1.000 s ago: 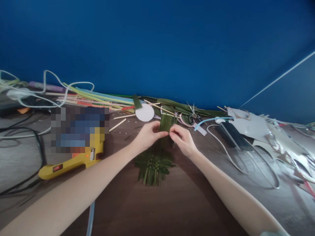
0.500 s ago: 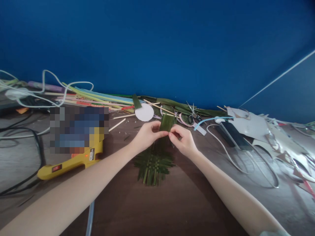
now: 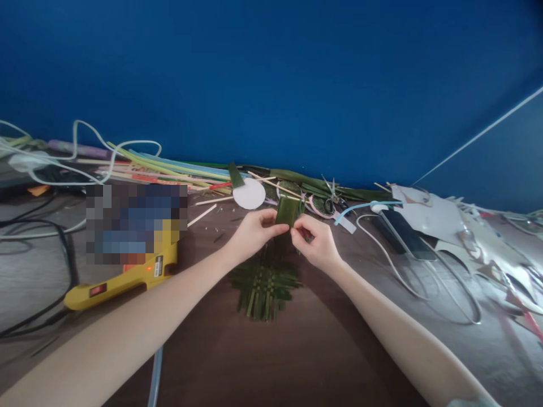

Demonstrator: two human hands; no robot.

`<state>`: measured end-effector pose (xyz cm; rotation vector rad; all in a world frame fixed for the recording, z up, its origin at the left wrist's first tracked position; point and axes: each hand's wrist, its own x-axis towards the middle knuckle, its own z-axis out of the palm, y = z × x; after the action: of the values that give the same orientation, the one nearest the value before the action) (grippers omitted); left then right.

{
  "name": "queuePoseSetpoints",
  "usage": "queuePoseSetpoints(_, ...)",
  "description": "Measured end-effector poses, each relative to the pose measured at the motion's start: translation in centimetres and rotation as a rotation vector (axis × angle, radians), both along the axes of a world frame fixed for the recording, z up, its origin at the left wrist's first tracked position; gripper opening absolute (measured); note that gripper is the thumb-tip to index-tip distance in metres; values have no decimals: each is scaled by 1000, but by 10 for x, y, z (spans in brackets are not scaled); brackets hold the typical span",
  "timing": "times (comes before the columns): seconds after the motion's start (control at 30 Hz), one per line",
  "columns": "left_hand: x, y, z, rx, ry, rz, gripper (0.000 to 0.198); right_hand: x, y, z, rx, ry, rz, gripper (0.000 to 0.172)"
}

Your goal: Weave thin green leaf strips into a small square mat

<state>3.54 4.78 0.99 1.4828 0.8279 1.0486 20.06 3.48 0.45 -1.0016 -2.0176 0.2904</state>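
Observation:
My left hand [image 3: 258, 230] is closed on the left side of a wide green leaf strip [image 3: 288, 211], its thumb across the lower part. At the strip's lower right, my right hand [image 3: 314, 237] pinches the edge between thumb and fingertips. A pale thin line runs along the strip's top edge. Below both hands, a woven mat of green leaf strips [image 3: 266, 287] lies on the brown table, its loose ends spreading outward. A white paper disc [image 3: 249, 194] lies just beyond my left hand.
To the left rests a yellow glue gun [image 3: 123, 282], partly under a blurred patch. Scissors [image 3: 333, 198] and long leaf strips [image 3: 305, 178] lie along the blue wall. On the right are a phone [image 3: 405, 234], a white cable [image 3: 384, 263] and cut white card [image 3: 436, 217].
Hardly anything differs. My left thumb has shifted very slightly up on the leaf strip, while both hands keep their hold and place.

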Motion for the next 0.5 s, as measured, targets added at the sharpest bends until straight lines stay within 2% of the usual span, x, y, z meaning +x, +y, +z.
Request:
queuePoseSetpoints(0.37, 0, 0, 2, 34, 111, 97, 23, -7, 1, -1, 19, -13, -92, 15)
queuePoseSetpoints(0.5, 1, 0, 1, 31, 125, 133, 22, -2, 4, -4, 19, -21, -164, 15)
